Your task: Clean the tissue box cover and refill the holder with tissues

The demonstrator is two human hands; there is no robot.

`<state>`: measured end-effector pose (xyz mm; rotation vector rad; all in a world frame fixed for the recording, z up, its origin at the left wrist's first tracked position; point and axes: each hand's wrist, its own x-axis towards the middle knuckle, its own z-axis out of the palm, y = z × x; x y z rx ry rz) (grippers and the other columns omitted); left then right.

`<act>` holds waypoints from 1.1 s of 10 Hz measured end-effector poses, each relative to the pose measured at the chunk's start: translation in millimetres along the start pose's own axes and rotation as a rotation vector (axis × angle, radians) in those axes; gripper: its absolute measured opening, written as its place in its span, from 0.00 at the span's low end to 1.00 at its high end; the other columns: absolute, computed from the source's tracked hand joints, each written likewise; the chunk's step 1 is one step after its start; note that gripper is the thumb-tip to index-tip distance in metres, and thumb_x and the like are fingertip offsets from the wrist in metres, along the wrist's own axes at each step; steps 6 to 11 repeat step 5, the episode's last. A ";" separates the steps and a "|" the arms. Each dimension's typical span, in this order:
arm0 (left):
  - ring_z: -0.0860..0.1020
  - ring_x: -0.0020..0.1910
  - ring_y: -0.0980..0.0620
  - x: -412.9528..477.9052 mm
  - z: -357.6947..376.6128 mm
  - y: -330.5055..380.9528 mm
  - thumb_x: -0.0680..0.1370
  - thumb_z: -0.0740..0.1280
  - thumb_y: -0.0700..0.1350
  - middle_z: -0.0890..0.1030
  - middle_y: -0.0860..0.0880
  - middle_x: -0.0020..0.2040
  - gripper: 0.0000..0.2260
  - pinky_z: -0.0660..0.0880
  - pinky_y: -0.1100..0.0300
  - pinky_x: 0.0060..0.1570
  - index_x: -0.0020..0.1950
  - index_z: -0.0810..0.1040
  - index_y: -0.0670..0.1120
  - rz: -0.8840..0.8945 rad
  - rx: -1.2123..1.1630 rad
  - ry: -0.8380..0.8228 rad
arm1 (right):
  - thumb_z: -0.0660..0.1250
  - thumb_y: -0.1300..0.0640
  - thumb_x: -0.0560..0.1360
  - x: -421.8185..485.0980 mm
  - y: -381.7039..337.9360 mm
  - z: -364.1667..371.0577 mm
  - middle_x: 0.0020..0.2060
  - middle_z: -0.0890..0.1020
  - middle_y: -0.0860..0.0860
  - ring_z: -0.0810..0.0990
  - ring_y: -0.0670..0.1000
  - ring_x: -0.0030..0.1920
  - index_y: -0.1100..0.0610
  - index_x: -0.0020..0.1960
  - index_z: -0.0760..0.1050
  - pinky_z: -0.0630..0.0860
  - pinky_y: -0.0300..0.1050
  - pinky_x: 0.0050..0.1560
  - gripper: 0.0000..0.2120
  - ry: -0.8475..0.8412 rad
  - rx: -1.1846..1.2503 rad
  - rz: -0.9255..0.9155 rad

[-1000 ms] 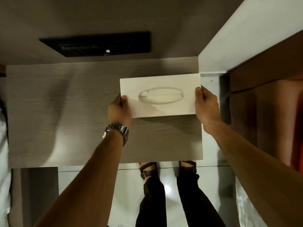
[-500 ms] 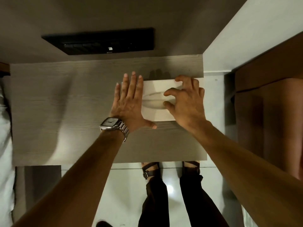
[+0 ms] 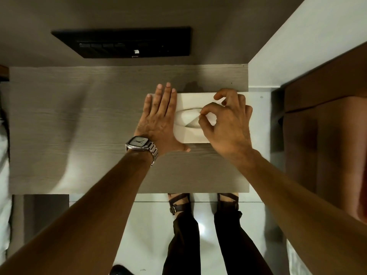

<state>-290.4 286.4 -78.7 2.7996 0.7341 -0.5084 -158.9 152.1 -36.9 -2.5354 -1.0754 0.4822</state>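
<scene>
A white tissue box cover with an oval slot lies flat on the grey wooden table, near its right edge. My left hand, with a metal watch on the wrist, presses flat with spread fingers on the cover's left end. Over the slot is my right hand, thumb and forefinger pinched on a white tissue that pokes up out of the opening. The cover's right end is hidden under that hand.
A black panel is set in the wall beyond the table. A white wall and a brown wooden cabinet stand to the right. My feet in sandals are on the glossy floor below the table's front edge.
A second ago both hands held the cover by its ends. The left hand then laid flat on it, and the right moved onto the slot and pinched a tissue up.
</scene>
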 end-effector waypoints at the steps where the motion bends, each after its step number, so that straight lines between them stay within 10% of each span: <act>1: 0.37 0.79 0.41 -0.4 -0.3 0.5 0.53 0.71 0.77 0.40 0.40 0.81 0.71 0.36 0.43 0.76 0.79 0.37 0.41 -0.002 -0.004 -0.001 | 0.74 0.49 0.73 -10.6 -4.6 -5.1 0.59 0.77 0.57 0.75 0.59 0.61 0.53 0.49 0.84 0.70 0.54 0.58 0.09 0.097 0.098 0.007; 11: 0.33 0.78 0.43 -4.4 -15.4 -1.5 0.51 0.69 0.79 0.34 0.42 0.80 0.74 0.35 0.44 0.75 0.77 0.30 0.42 -0.026 -0.038 -0.028 | 0.71 0.54 0.76 -19.5 -11.2 -34.7 0.60 0.77 0.54 0.79 0.52 0.55 0.56 0.62 0.77 0.77 0.47 0.55 0.16 0.249 0.496 0.061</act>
